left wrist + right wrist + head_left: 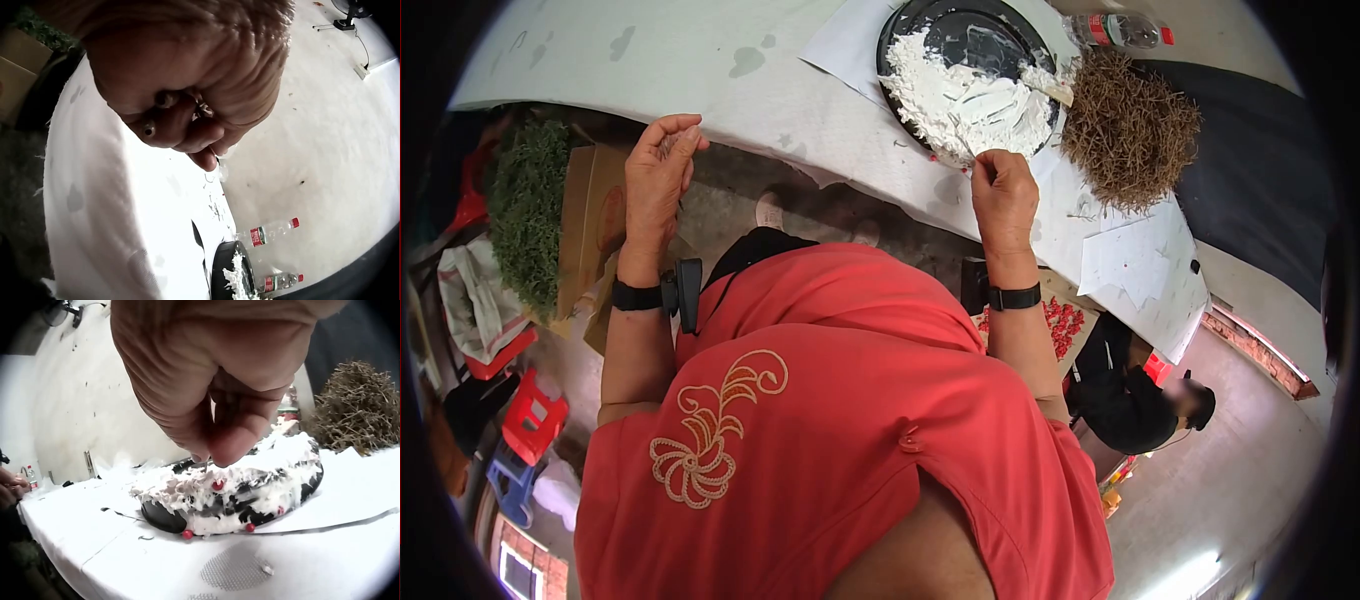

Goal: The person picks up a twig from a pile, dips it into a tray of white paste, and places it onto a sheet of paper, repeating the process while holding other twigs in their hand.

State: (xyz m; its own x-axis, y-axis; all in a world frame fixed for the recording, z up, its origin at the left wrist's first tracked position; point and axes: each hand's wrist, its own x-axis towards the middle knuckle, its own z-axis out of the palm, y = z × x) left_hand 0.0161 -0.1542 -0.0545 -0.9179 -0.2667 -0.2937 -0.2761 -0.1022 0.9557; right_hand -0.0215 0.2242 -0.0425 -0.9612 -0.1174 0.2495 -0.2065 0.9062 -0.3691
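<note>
My right hand [1006, 200] is over the near rim of a round black plate [920, 18] heaped with white paste [990, 112]. Its thumb and forefinger pinch a thin stem [206, 467] at the paste, and a red bead-like berry [217, 485] shows just beneath the fingertips. More red berries [188, 535] lie at the foot of the plate. A pale spatula [1055, 90] rests in the paste on the right. My left hand [658, 180] hovers by the table's front edge, fingers curled in and thumb close to the forefinger; I cannot tell whether something small is between them.
A bundle of brown twigs [1128, 130] stands right of the plate, with a plastic bottle [1122, 30] behind. White paper [1125, 255] lies on the white-covered table [680, 60]. Green foliage [528, 210] and a cardboard box [590, 225] are at left. A person in black [1130, 405] is at right.
</note>
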